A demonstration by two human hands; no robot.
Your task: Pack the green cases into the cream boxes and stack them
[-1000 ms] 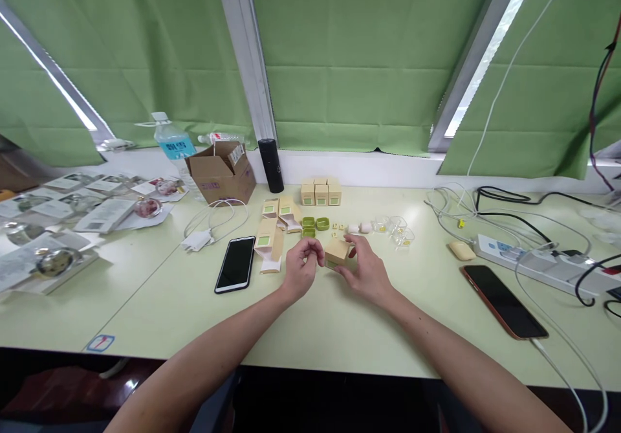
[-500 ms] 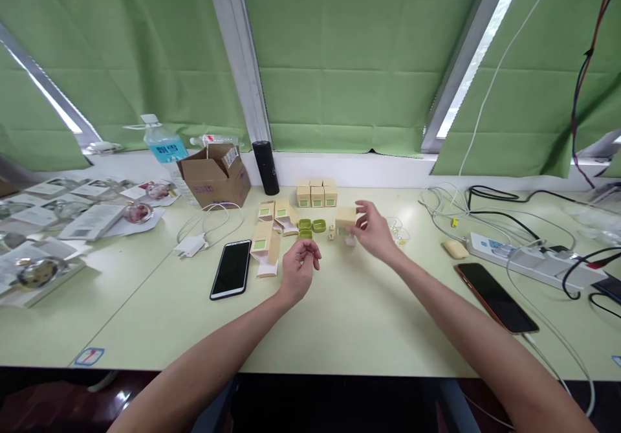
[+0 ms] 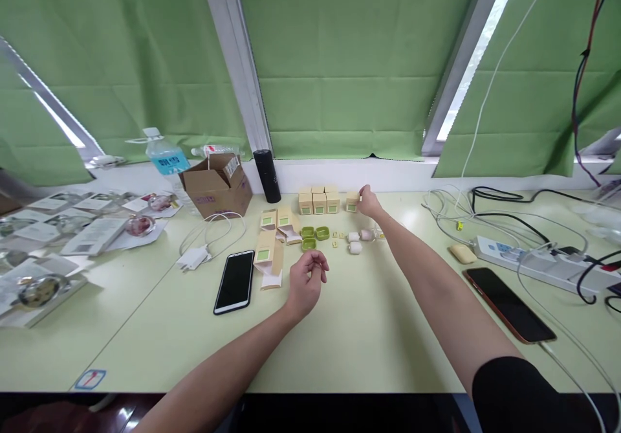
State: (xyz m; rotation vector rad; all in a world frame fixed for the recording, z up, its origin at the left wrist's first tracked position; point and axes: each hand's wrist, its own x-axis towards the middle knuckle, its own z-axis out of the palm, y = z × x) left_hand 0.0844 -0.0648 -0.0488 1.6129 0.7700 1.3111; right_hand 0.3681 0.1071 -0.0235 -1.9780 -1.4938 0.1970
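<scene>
A small tan cardboard box (image 3: 352, 202) with a green label stands on the table, and the fingers of my right hand (image 3: 369, 201) are closed on its right side. Left of it stands a block of several matching small boxes (image 3: 319, 201). My left hand (image 3: 309, 277) hovers lower down, loosely curled, nothing visible in it. Beyond it lie three green trays (image 3: 322, 233), tiny yellow pieces (image 3: 334, 244) and three small white cylinders (image 3: 355, 248). Clear pieces beside the cylinders are partly hidden by my right wrist. Opened tan boxes (image 3: 270, 254) lie to the left.
Two phones (image 3: 233, 281) (image 3: 509, 303) flank my arms. A white charger (image 3: 193, 257), a brown carton (image 3: 216, 187) and a black cylinder (image 3: 266, 175) are at back left. Packaged items (image 3: 92, 236) cover the far left. A power strip (image 3: 524, 263) with tangled cables lies right.
My right hand has moved the small box back, setting it down right of the box block. The white cylinders are now in plain view. My left hand stays curled, nearly still.
</scene>
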